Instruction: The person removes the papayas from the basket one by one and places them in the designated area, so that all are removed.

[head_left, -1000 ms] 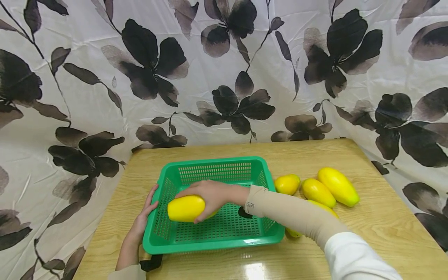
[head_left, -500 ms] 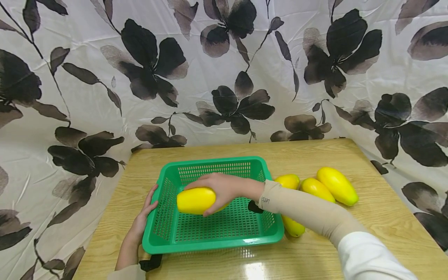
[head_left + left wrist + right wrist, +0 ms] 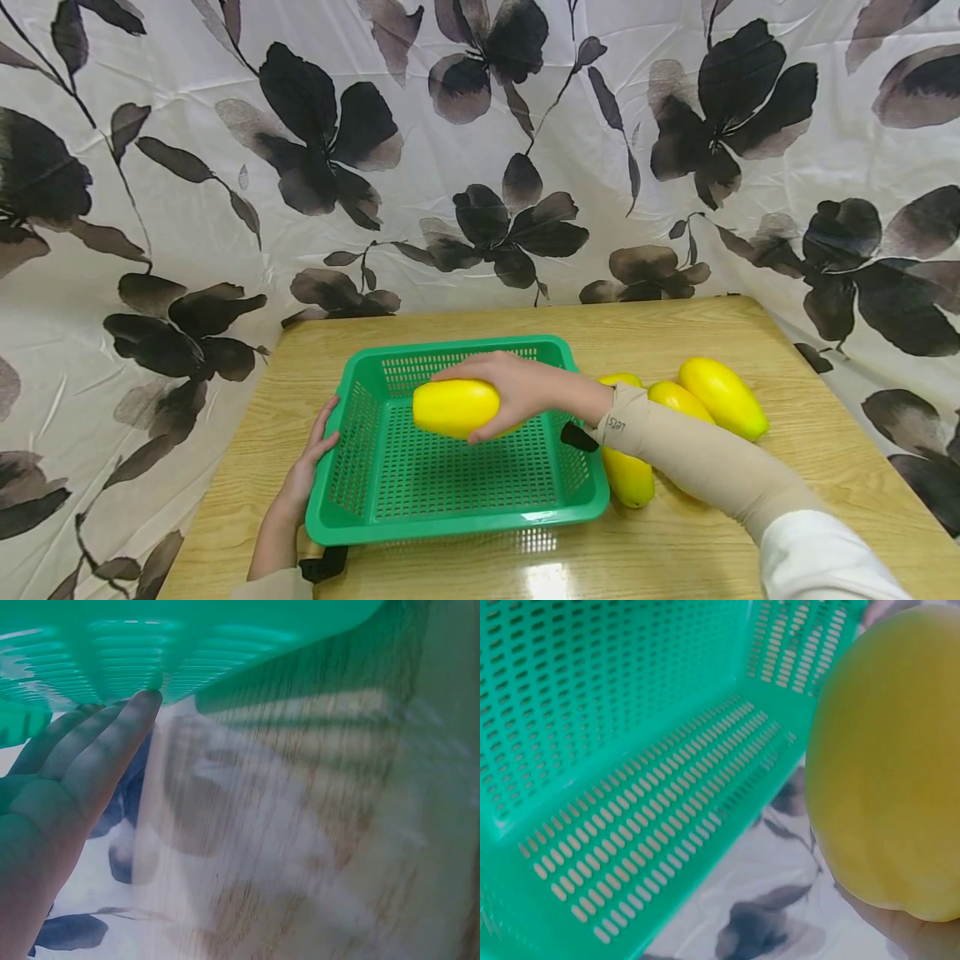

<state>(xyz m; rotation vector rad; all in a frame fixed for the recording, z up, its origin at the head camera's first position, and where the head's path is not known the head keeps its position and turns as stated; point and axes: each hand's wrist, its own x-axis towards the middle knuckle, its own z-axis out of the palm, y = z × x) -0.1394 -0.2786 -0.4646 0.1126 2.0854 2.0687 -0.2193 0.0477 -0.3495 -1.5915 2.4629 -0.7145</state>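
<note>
In the head view my right hand (image 3: 510,392) grips a yellow papaya (image 3: 453,407) from above, its blunt end pointing left. It hangs over the floor of a green slotted plastic basket (image 3: 465,527). From the right wrist, the papaya (image 3: 889,772) fills the right side, above the basket's wall openings. My left hand (image 3: 303,467) rests at the basket's left end, the thumb at the rim. Straight fingers (image 3: 112,746) lie against the outer wall in the left wrist view. No fruit shows on the basket's visible floor.
Several yellow fruits lie on the wooden table (image 3: 825,500) right of the basket, among them a large one with a green tip (image 3: 723,398) and another (image 3: 628,479) close to the basket wall. My right forearm partly covers some. A floral cloth (image 3: 420,167) hangs behind the table.
My right hand has moved right and up with the papaya, from the basket's left part to above its middle. The left hand and the basket have stayed in place.
</note>
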